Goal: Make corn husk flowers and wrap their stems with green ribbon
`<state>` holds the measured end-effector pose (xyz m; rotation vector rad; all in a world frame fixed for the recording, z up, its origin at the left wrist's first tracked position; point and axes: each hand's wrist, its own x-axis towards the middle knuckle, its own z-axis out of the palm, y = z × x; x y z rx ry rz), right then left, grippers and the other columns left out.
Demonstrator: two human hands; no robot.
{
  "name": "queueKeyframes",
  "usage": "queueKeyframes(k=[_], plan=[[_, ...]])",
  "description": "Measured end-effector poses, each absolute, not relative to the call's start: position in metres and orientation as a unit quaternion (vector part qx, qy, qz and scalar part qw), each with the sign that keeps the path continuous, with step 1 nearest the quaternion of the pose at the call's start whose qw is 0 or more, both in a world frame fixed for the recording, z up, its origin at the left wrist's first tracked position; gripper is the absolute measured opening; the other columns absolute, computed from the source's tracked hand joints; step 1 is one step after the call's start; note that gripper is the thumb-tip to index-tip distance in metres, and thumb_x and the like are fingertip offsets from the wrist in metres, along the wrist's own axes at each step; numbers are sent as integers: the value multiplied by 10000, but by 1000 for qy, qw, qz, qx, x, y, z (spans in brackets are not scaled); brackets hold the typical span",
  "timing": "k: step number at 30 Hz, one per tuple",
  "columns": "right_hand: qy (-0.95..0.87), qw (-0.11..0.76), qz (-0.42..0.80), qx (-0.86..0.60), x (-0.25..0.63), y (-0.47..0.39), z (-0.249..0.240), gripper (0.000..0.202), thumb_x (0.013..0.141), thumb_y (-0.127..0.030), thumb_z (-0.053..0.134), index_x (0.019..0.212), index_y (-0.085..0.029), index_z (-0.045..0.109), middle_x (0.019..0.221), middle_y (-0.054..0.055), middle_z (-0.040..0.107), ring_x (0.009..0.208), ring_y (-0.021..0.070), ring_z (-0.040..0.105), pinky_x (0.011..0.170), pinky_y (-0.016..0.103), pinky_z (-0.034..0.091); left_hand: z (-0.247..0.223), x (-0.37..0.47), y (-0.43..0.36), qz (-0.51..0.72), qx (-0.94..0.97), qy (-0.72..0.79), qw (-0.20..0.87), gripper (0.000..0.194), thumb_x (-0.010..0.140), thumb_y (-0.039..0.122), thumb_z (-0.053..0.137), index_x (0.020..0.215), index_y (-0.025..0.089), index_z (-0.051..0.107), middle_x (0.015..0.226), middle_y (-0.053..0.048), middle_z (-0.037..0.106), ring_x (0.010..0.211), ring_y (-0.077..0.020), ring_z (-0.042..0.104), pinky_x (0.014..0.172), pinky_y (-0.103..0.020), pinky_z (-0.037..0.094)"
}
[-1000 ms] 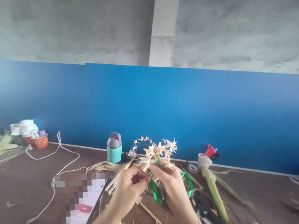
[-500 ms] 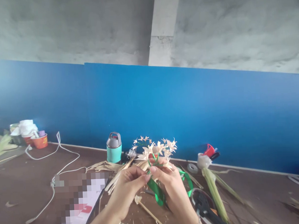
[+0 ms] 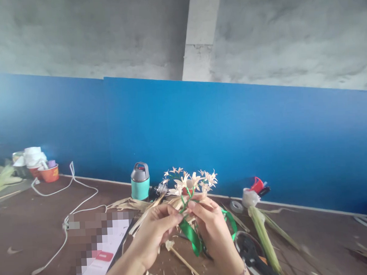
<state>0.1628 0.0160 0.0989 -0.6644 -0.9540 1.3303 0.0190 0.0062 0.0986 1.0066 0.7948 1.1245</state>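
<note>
A spray of cream husk-like flowers (image 3: 193, 181) on green-wrapped stems (image 3: 183, 201) stands upright between my hands. My left hand (image 3: 158, 225) is closed in a pinch on the lower end of the stem, where a green ribbon (image 3: 190, 236) begins and hangs down. My right hand (image 3: 212, 223) is closed around the stems just under the blossoms, thumb and fingers pressed together. A further loop of green ribbon shows behind my right wrist. The exact spot where ribbon meets stem is hidden by my fingertips.
Dry husks (image 3: 128, 204) lie behind my hands, with a thin stick (image 3: 187, 261) below. A phone (image 3: 106, 250), white cable (image 3: 66, 236) and teal flask (image 3: 140, 186) are leftward. Rightward are a tape roll (image 3: 236, 207), a black-handled tool (image 3: 252, 250) and green husks (image 3: 263, 239).
My right thumb has shifted slightly up along the stems. My left hand has edged a little left, and the hanging ribbon now lies flatter and straighter.
</note>
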Motion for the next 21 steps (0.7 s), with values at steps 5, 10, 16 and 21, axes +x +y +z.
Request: queueKeyframes(k=[5,10,16,21], plan=[[-470,553,636,-264,162,12,101,181,619,-229,806,765,-165,720,749,49,706,702,191,633,675,293,483,100,19,4,488,419,350,681,340,577,321,797,560,185,486,387,119,320,380,-31,132,408,-224,24],[-456,553,654,-243,160,13,98,115,630,-210,799,599,-152,704,659,36,686,629,154,612,630,263,475,101,17,4,472,407,342,703,338,536,321,810,579,178,507,429,107,368,387,-25,179,402,-206,48],[-411,590,646,-256,151,7,103,176,599,-247,817,553,-155,675,542,4,624,494,123,553,504,240,450,106,19,5,474,531,406,573,274,660,373,719,555,180,555,421,79,421,359,-41,239,373,-210,128],[-375,628,616,-291,142,1,109,214,579,-258,825,522,-175,636,529,-29,572,512,106,505,544,225,448,102,21,0,523,632,446,358,185,716,267,639,558,179,601,478,33,500,431,-92,397,425,-219,275]])
